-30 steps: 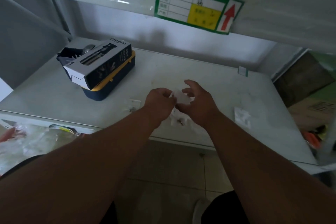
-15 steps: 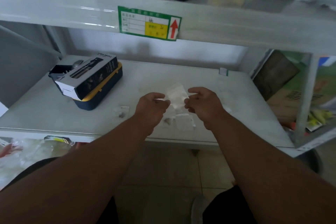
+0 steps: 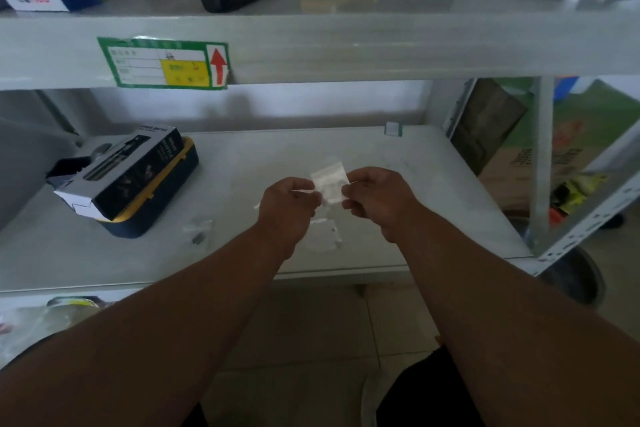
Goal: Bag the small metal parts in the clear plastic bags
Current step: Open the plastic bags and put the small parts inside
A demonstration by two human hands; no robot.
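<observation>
- Two hands raised since a second ago: left hand (image 3: 289, 206) and right hand (image 3: 375, 196) now lifted off the shelf (image 3: 104, 253) at centre frame, a small clear bag (image 3: 329, 182) stretched between them, where earlier both worked low among loose bags.
- Likely meaning for the task: bag picked up and being opened or checked, ready for filling; judged only from posture.
- Left fingers curled tight, pinching the bag's left edge; right fingers curled tight, pinching its right edge. Narrow grips, both holding the bag.
- No metal part visible inside the held bag; too blurred to be sure.
- More clear bags (image 3: 323, 236) lying flat on the shelf just below the hands; another bag with dark parts (image 3: 199, 232) left of centre.
- Dark boxed item (image 3: 128, 177) at middle left, well apart.
</observation>
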